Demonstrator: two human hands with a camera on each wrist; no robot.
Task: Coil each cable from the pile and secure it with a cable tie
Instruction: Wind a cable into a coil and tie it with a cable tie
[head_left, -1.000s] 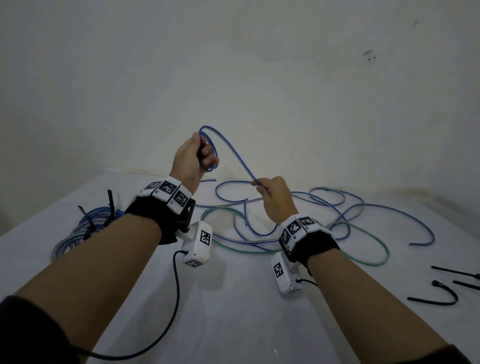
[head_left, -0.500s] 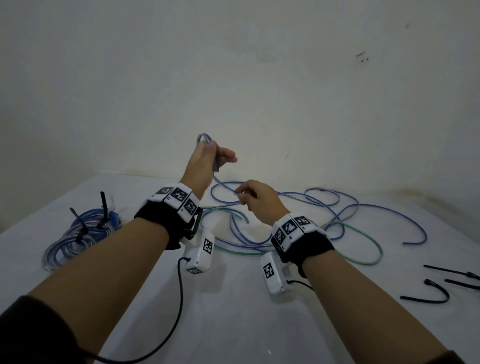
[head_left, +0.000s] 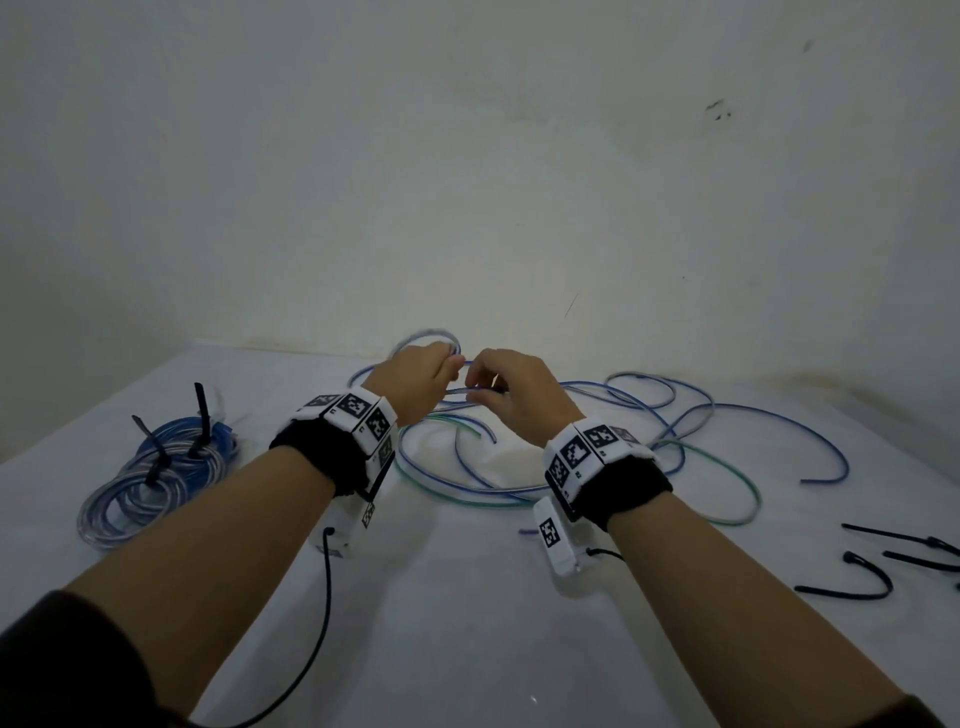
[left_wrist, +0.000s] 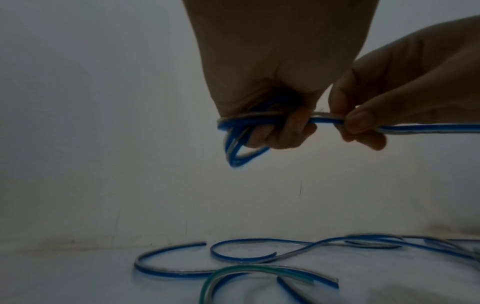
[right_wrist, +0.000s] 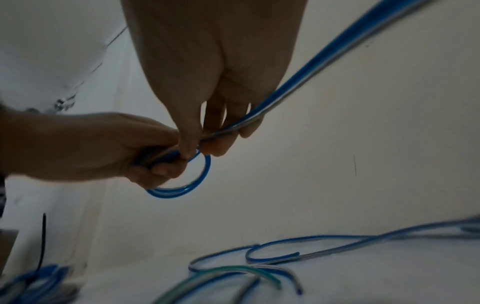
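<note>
Head view: two tied coils (head_left: 156, 467) sit by my desk's (head_left: 467, 623) left edge. My left hand (head_left: 415, 387) grips a starting blue cable (head_left: 431, 335) loop, right hand (head_left: 511, 389) pinching its length; loose cables (head_left: 701, 447) and ties (head_left: 852, 582) remain.

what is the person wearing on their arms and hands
Hands are bare. Each wrist has a black band topped by a white strip of black square markers, with a white camera box hanging below. A thin black cable trails from the left box. Dark sleeves cover the upper forearms.
</note>
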